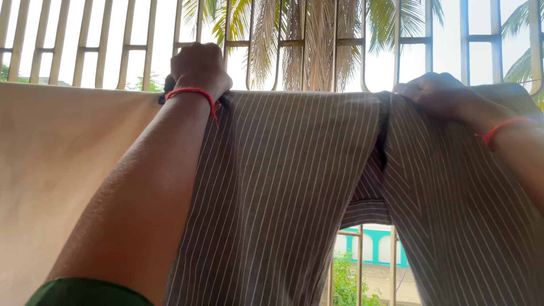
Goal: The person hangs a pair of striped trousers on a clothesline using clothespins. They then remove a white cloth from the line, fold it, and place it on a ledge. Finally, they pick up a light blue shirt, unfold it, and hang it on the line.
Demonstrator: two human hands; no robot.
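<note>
We hold the striped trousers (283,192) up against the window grille (340,42): left hand (198,68) fingers closed on the top edge, right hand (439,93) fingers pinching the fold near the crotch. The trousers already drape over the line beside a beige cloth (51,170); smoothing and spreading seem left.

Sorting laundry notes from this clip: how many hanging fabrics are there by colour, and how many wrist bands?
Brown striped garment: 1, gripped at its top edge by the left hand and right hand
Plain beige cloth: 1
Red wrist bands: 2, one on each wrist
Total: 4
</note>
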